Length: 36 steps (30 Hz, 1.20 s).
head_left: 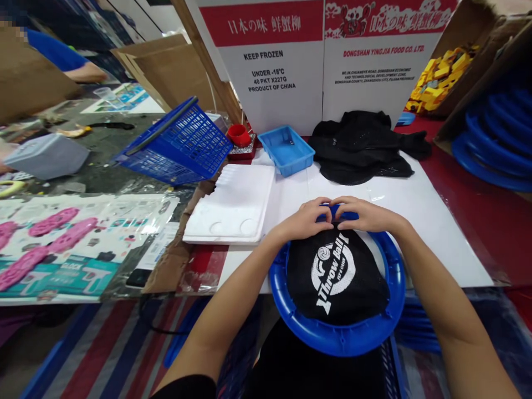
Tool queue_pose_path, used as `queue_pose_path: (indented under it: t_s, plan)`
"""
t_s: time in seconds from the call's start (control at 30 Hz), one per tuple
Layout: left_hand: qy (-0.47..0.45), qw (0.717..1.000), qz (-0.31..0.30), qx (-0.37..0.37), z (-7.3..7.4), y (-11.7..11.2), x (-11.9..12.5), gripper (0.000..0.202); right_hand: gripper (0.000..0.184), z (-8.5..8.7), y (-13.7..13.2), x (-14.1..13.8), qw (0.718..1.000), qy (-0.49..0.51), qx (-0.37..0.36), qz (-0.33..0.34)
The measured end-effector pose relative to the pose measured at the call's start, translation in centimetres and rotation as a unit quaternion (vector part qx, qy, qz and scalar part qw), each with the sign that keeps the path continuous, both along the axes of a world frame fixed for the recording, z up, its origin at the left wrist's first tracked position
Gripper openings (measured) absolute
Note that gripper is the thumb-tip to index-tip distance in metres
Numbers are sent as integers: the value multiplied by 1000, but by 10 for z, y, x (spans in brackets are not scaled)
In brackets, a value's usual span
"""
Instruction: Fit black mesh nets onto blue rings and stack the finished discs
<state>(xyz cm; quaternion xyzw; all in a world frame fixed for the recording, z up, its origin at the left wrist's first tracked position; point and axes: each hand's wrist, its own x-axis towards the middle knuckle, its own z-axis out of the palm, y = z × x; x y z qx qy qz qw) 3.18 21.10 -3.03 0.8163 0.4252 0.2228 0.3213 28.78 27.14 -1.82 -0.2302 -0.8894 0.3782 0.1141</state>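
A blue plastic ring (338,342) rests on the near edge of the white work surface and hangs over my lap. Black fabric (366,282) with a white "Throw Ball" print lies inside it, reaching toward the far rim. My left hand (310,218) grips the far rim with thumb and fingers, just left of its middle. Close beside it, my right hand (361,214) pinches the same stretch of rim from the right. The fingertips of both hands nearly meet, partly hiding the rim and the fabric's edge.
Ahead lie a pile of black fabric (361,147), a light blue tray (286,151) and a white foam slab (233,208). A blue basket (178,144) leans at left. Stacked blue rings (499,138) and yellow pieces (443,77) fill boxes at right. Another person's arm (85,73) shows far left.
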Motion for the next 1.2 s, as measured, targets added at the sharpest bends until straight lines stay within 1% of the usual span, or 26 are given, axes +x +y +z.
queue_pose_path:
  t_s: [0.07, 0.1, 0.17, 0.2, 0.3, 0.37, 0.43, 0.5, 0.63, 0.73, 0.8, 0.87, 0.93, 1.07, 1.2]
  plan:
    - [-50, 999, -1, -19, 3, 2, -2, 5, 34, 0, 0, 1, 1000, -19, -4, 17]
    - [-70, 997, 0, -25, 5, 3, -4, 6, 34, 1, -1, 1, 999, -23, -12, 26]
    - [-90, 995, 8, -30, 6, 4, -6, 8, 28, 3, 0, 1, 999, -17, -38, 34]
    - [-90, 995, 13, -31, 6, 4, -6, 10, 25, 4, 1, 1, 998, -8, -51, 33]
    - [-55, 998, 19, -32, 2, 3, -4, 19, 28, 7, 3, 0, 997, 28, -78, 11]
    - [-24, 999, 20, -21, -2, 3, 0, 24, 30, 7, 3, -1, 995, 44, -84, -7]
    - [-15, 1000, 25, -8, -5, 4, 3, 24, 30, 5, 4, -2, 994, 59, -88, -21]
    - [-42, 999, 33, -8, -7, 7, 6, 20, 29, 1, 4, -3, 993, 70, -92, -27]
    - [-123, 990, 57, -33, -9, 15, 6, 17, 25, -5, 6, -3, 990, 86, -97, -53]
    - [-136, 986, 84, -53, -12, 19, 7, 15, 24, -8, 7, -4, 989, 87, -78, -93]
    - [-130, 985, 103, -46, -15, 20, 9, 14, 24, -9, 6, -7, 990, 81, -41, -109]
    - [-125, 985, 120, -29, -18, 20, 11, 12, 22, -10, 6, -9, 991, 75, 3, -111]
    - [-125, 984, 126, -12, -20, 19, 13, 9, 20, -11, 6, -11, 991, 74, 31, -103]
    - [-123, 984, 128, -5, -22, 19, 14, 6, 16, -12, 7, -11, 992, 75, 36, -94]
    - [-114, 984, 134, -14, -21, 22, 14, 8, 14, -13, 8, -11, 991, 73, 26, -107]
